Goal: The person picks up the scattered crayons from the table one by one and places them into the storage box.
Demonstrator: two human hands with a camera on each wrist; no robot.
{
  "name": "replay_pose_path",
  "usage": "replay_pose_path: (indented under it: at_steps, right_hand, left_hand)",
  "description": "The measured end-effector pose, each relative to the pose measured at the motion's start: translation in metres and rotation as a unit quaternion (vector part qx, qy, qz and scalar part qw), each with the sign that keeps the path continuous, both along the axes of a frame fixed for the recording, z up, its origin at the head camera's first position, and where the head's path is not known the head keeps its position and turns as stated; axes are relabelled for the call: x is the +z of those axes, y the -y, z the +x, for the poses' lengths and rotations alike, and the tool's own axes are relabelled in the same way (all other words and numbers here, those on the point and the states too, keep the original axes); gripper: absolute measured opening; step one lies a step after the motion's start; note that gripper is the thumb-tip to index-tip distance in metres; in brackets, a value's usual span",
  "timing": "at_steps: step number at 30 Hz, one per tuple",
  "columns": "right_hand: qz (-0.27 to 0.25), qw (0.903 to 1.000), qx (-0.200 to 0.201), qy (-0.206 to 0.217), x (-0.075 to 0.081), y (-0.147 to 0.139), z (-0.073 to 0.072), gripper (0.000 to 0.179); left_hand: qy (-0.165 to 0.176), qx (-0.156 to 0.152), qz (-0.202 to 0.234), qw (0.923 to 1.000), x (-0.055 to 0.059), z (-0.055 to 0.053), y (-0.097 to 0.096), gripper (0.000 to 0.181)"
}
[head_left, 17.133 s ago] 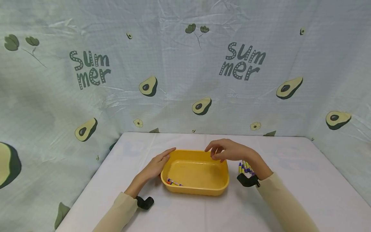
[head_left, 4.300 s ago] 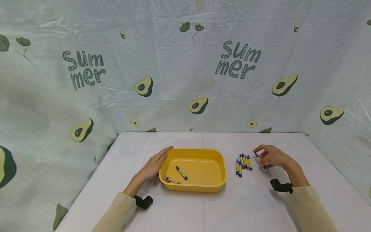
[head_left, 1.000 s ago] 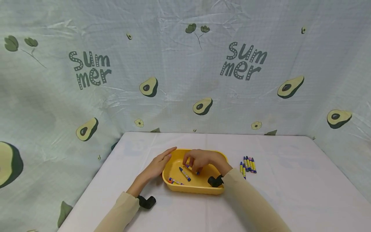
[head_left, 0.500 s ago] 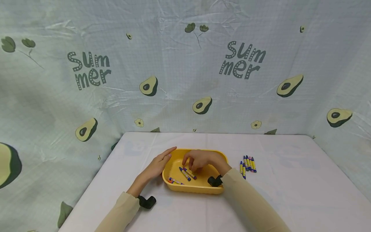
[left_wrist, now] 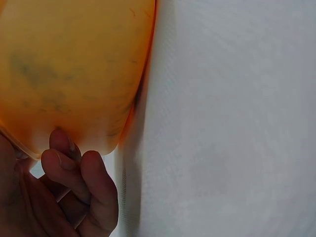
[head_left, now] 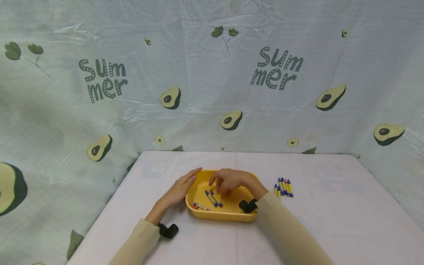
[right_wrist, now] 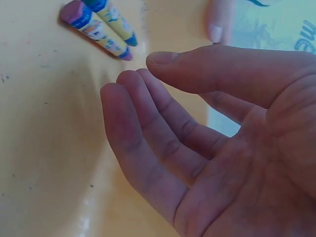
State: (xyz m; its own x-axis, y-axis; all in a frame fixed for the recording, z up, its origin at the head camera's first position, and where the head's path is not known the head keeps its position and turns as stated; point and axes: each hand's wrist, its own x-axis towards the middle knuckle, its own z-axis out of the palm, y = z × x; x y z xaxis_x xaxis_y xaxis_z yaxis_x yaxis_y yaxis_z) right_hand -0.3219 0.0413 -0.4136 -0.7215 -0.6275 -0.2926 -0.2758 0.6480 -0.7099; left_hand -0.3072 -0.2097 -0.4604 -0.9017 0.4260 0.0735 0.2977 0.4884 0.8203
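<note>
A yellow plastic tray [head_left: 228,216] sits on the table. My left hand [head_left: 177,190] holds its left side, the thumb at the rim and bent fingers [left_wrist: 101,177] against the outer wall in the left wrist view. My right hand [head_left: 229,181] hovers inside the tray, fingers loosely bent around nothing. Just beyond its fingertips lie two crayons side by side, a blue-tipped crayon [head_left: 211,198] and a purple-tipped crayon [right_wrist: 96,29]. A further crayon [head_left: 201,207] and an orange-ended crayon [head_left: 194,207] rest near the tray's front-left corner, partly hidden by the wall.
To the right of the tray, several crayons [head_left: 285,187] lie grouped on the white-covered table [head_left: 344,206]; my right forearm partly covers the nearest ones. A printed curtain [head_left: 198,73] hangs behind the table's back edge.
Several seconds ago my right hand pinched a crayon right of the group. It brought that crayon into the tray and let go; the crayon has turned alongside the blue-tipped one. The left hand has stayed.
</note>
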Motion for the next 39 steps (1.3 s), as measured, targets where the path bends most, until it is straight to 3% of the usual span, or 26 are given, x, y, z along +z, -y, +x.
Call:
replay_pose_path:
  at_steps: [11, 23, 31, 39]
  right_hand:
    - [-0.025, 0.9994, -0.008, -0.023, 0.026, -0.026, 0.010, 0.039]
    - [-0.056, 0.9947, -0.054, -0.067, 0.042, -0.100, 0.016, 0.039]
    - [-0.063, 0.9882, -0.110, -0.087, 0.037, -0.159, 0.023, 0.041]
    - [-0.058, 0.9830, -0.156, -0.078, 0.015, -0.208, 0.032, 0.042]
  left_hand:
    - [0.004, 0.011, -0.003, 0.9999, 0.000, -0.001, -0.002, 0.047]
    - [0.003, 0.014, -0.002, 0.9999, 0.002, -0.001, -0.005, 0.047]
    - [0.003, 0.015, -0.001, 0.9999, 0.000, -0.003, -0.005, 0.047]
    - [-0.002, 0.013, 0.000, 0.9999, 0.000, -0.003, -0.006, 0.047]
